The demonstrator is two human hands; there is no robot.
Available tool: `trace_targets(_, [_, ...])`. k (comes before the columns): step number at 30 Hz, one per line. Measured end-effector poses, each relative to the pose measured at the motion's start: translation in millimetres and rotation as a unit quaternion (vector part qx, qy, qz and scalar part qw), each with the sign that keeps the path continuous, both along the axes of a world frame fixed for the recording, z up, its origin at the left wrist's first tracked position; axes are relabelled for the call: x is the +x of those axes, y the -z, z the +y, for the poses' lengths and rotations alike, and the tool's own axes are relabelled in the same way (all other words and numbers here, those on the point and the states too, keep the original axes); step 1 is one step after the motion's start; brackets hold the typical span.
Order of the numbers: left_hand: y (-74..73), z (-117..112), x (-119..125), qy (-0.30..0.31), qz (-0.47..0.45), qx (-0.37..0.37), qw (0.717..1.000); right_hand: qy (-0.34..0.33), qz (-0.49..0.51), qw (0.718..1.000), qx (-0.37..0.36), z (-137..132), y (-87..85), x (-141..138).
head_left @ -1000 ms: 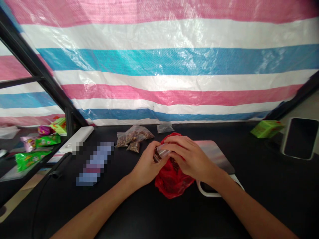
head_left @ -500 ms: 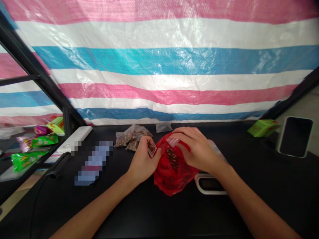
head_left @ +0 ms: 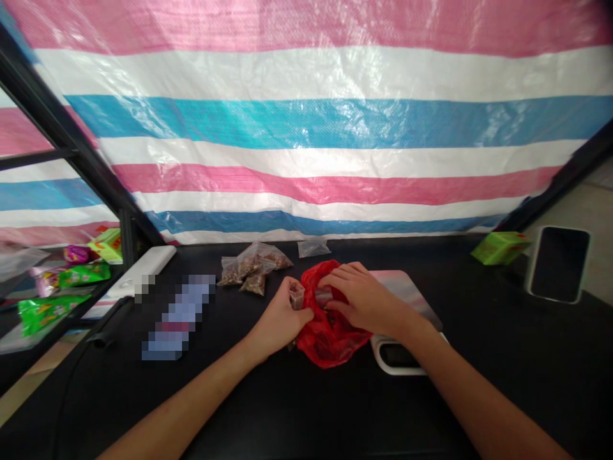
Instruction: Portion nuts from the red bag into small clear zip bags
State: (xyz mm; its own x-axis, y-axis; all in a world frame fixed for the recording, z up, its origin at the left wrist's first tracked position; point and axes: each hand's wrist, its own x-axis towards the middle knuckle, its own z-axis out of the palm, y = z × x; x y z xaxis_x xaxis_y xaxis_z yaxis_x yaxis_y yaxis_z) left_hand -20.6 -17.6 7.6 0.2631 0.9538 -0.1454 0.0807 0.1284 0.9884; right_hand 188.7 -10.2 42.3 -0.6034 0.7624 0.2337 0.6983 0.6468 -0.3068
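Observation:
My left hand [head_left: 278, 322] is closed around a small clear zip bag [head_left: 297, 295], its mouth up beside the red bag. The thumb lies against the rim of the red plastic bag [head_left: 330, 348]. Over that red bag's opening, my right hand [head_left: 361, 297] reaches in with bent fingers, pinching a small clear plastic piece [head_left: 324, 296] whose exact kind I cannot tell. The brown dried bits inside the red bag are now mostly hidden. Partly under my right forearm is a white scale [head_left: 383, 364] with a dark display.
Several filled zip bags [head_left: 253, 265] lie behind my left hand, an unfilled zip bag [head_left: 313, 248] to their right. A green box [head_left: 500, 248] and an upright phone [head_left: 560, 264] stand at the right. A white power strip [head_left: 148, 268] and a blurred-out item [head_left: 179, 319] lie left.
My right hand has lowered into the red bag with the clear plastic piece, covering the brown bits. My left hand's zip bag has turned more upright and shifted slightly right.

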Motion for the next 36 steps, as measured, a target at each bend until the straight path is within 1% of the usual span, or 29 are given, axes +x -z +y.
trace_targets(4, [-4.3, 3, -4, -0.014, -0.058, -0.034, 0.998, 0.001, 0.007, 1.0, -0.006, 1, 1.7, 0])
trace_targets(7, [-4.9, 6, -7, -0.024, -0.104, -0.049, 0.993, 0.014, 0.005, 1.0, 0.007, 2, 3.2, 2])
trace_targets(11, [-5.2, 9, -9, -0.03, -0.104, -0.046, 0.993, 0.024, -0.002, 1.0, 0.018, 1, 4.1, 3])
trace_targets(15, [-5.0, 10, -8, -0.021, -0.085, -0.023, 0.996, 0.01, 0.02, 1.0, -0.001, -1, 4.1, 1])
trace_targets(18, [-3.6, 10, -9, -0.015, -0.045, 0.03, 0.998, 0.016, 0.036, 0.999, -0.001, 1, 3.7, 1])
trace_targets(20, [-2.8, 11, -11, -0.017, 0.0, 0.104, 0.994, 0.033, 0.049, 0.998, 0.016, 3, 2.0, 2])
trace_targets(23, [-2.8, 11, -13, -0.02, 0.084, 0.231, 0.969, 0.047, 0.087, 0.994, 0.056, 5, -3.1, 3])
trace_targets(24, [-2.9, 11, -14, -0.02, 0.107, 0.26, 0.959, 0.043, 0.102, 0.991, 0.069, 4, -5.1, 2])
trace_targets(26, [-2.7, 9, -13, -0.011, 0.135, 0.288, 0.948, 0.03, 0.129, 0.987, 0.089, 0, -8.1, -1])
trace_targets(28, [-1.5, 7, -11, 0.01, 0.136, 0.294, 0.946, 0.008, 0.139, 0.985, 0.101, -5, -8.9, -7])
trace_targets(31, [0.6, 6, -7, 0.036, 0.098, 0.275, 0.956, -0.029, 0.126, 0.984, 0.122, -12, -6.0, -15])
trace_targets(33, [1.1, 5, -6, 0.045, 0.064, 0.239, 0.968, -0.038, 0.121, 0.981, 0.144, -14, -3.4, -17])
trace_targets(36, [-0.3, 6, -6, 0.056, 0.02, 0.183, 0.981, -0.025, 0.129, 0.977, 0.166, -13, -2.8, -15])
